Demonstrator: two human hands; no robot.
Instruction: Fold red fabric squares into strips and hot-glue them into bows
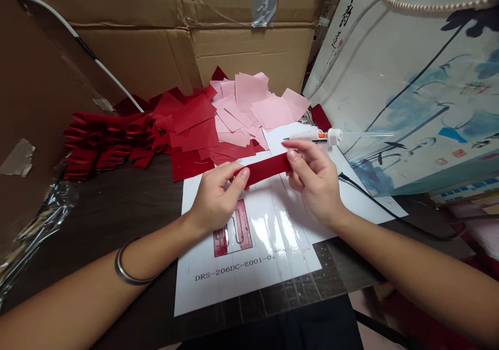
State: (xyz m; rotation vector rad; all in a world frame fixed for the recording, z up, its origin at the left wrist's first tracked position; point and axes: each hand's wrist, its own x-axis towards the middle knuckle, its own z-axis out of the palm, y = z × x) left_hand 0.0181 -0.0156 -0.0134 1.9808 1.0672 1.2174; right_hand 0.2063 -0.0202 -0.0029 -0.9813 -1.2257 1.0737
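Pinching a red strip [268, 170] at opposite ends, left hand [218, 191] and right hand [317, 186] hold it above white paper [241, 290].

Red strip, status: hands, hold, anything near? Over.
Left hand and right hand pinching opposite ends. Red strip spans between them, above white sheet. Glue gun close beyond right hand.
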